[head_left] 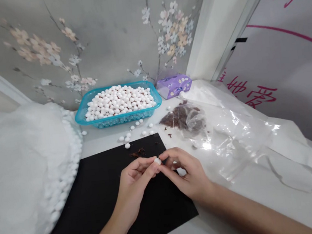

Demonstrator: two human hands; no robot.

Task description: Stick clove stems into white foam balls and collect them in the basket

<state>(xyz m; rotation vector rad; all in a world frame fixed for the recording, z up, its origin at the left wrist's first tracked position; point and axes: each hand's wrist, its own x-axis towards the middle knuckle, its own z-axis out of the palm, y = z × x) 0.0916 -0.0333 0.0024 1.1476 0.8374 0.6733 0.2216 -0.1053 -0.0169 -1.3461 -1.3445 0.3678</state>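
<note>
Over the black mat [97, 198], a small white ball [157, 161] is pinched between the thumb and forefinger of my left hand [136, 179]. My right hand [187, 171] meets it from the right, its thumb and forefinger closed at the ball's side. Whatever lies between those right fingertips is too small to make out. Just beyond my hands, a little heap of brown bits [138, 153] lies on the mat. Another white ball [127, 145] rests at the mat's far edge, with several more scattered behind it.
A blue plastic basket [117, 120] heaped with white balls stands against the wall. Right of it are a purple packet [174, 86] and a clear bag [201, 123] of brown pieces. A big white bag [30, 176] of balls covers the left side.
</note>
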